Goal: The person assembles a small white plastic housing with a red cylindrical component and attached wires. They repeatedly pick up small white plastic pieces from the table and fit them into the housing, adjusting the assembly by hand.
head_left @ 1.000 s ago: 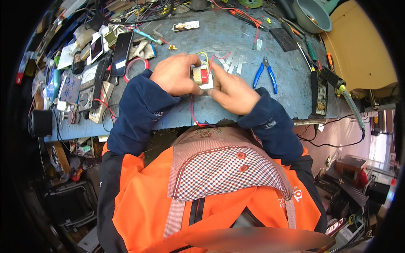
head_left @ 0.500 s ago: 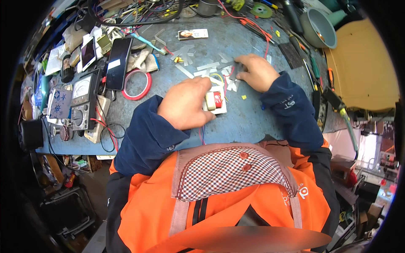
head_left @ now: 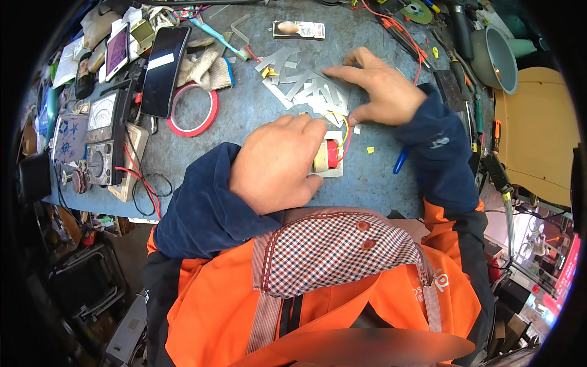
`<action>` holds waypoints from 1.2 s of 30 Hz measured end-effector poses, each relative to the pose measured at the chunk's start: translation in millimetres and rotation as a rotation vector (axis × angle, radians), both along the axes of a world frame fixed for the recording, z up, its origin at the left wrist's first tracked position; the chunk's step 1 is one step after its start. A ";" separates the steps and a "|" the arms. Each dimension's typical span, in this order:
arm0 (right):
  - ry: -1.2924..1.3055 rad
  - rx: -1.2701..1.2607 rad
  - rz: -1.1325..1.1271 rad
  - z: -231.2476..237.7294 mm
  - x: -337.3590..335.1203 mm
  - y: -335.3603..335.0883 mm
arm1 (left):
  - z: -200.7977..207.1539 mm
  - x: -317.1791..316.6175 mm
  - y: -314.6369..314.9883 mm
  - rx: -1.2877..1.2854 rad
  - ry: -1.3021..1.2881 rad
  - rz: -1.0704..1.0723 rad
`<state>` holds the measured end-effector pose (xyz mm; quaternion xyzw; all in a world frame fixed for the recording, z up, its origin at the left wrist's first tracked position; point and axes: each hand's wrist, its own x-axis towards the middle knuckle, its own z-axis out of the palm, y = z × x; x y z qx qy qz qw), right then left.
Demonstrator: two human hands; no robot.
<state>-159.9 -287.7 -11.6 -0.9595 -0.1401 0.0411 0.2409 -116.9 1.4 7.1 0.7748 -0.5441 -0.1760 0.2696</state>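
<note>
Left hand (head_left: 275, 162) (head view): curled round the cream-and-red wired block (head_left: 332, 154), centre frame
Right hand (head_left: 388, 92): spread wide, looks empty, beside the thin silvery flat strips (head_left: 317, 92), upper centre
Block: probably just being steadied while strips get picked
Strips: next move calls for a fine pinch imo

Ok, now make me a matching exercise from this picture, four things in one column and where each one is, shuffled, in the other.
Things:
1. Left hand
2. Right hand
3. Red tape ring
4. Grey bowl

Places:
A. Beside the dark phone
B. At the right side of the pale strips
C. Next to the tan panel
D. Around the cream-and-red coil block

Right pairs: 1-D, 2-B, 3-A, 4-C
</note>
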 end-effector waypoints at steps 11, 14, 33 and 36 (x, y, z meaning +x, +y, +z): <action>-0.102 -0.065 -0.352 -13.2 13.3 18.9 | 0.1 3.6 -2.7 0.026 0.004 -0.011; -0.066 -0.094 -0.453 -9.5 18.3 33.4 | -2.4 3.6 -2.5 0.011 0.016 -0.018; -0.222 0.419 -0.699 4.5 -1.8 -18.6 | 4.3 5.2 -5.2 0.033 0.075 -0.014; -0.112 0.638 -0.675 -4.7 -5.1 -21.8 | 1.7 4.9 -5.5 0.007 0.054 -0.017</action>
